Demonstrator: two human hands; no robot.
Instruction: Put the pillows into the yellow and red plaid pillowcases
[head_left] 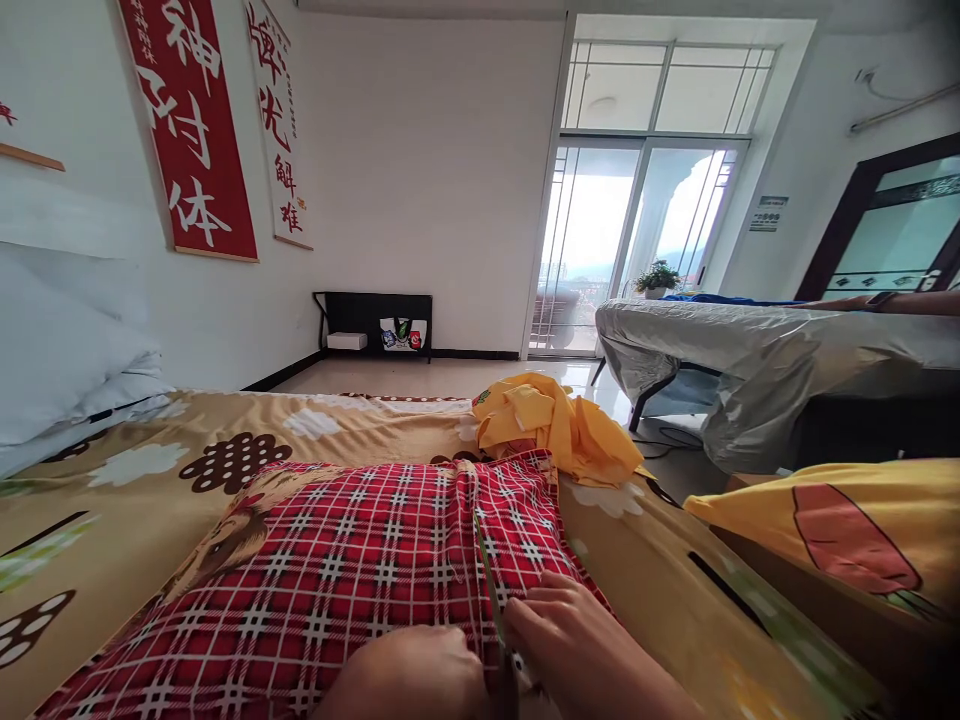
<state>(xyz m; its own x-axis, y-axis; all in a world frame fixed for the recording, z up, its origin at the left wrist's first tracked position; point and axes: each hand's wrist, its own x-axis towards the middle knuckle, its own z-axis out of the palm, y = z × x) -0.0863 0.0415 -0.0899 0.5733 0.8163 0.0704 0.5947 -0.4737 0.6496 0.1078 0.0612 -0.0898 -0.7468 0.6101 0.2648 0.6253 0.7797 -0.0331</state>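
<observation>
A stuffed pillow in a red plaid pillowcase (360,540) lies in front of me on the bed. A lengthwise slit runs down its right part, with a narrow green strip (486,565) showing in it. My left hand (409,675) is closed on the pillowcase just left of the slit, its fingertips mostly hidden. On the other side, my right hand (566,635) has its fingers curled over the slit's right edge, gripping the cloth. The two hands are close together. Beyond the pillow lies a crumpled yellow cloth (555,425).
The bed has a tan patterned sheet (135,500). White bedding (67,340) is at the left, and a yellow pillow with a carrot print (855,530) at the right. Another person's forearm (922,303) rests on a covered table (675,320). A low black shelf (375,315) stands by the wall.
</observation>
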